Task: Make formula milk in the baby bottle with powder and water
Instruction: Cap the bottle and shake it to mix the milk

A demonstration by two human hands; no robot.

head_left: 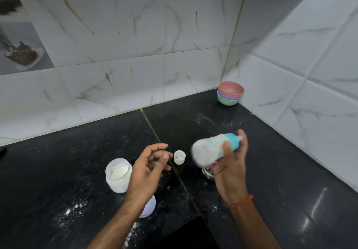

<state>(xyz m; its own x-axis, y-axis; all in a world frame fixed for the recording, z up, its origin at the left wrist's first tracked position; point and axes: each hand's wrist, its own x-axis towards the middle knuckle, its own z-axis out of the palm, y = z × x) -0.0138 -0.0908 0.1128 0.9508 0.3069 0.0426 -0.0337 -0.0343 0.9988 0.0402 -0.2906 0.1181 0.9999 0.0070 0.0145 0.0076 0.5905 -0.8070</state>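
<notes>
My right hand grips the baby bottle, which lies almost sideways in the air and is blurred. Its blue collar and teat point right; white milky liquid fills the body. My left hand hovers with fingers spread and holds nothing. Just left of that hand, an uncovered powder jar with white powder inside stands on the black counter. The bottle's small clear cap rests on the counter between my hands. A white jar lid lies partly hidden under my left wrist.
A steel cup sits on the counter, mostly hidden below my right hand. Stacked coloured bowls stand in the far corner by the tiled walls. Spilled powder dusts the counter at lower left.
</notes>
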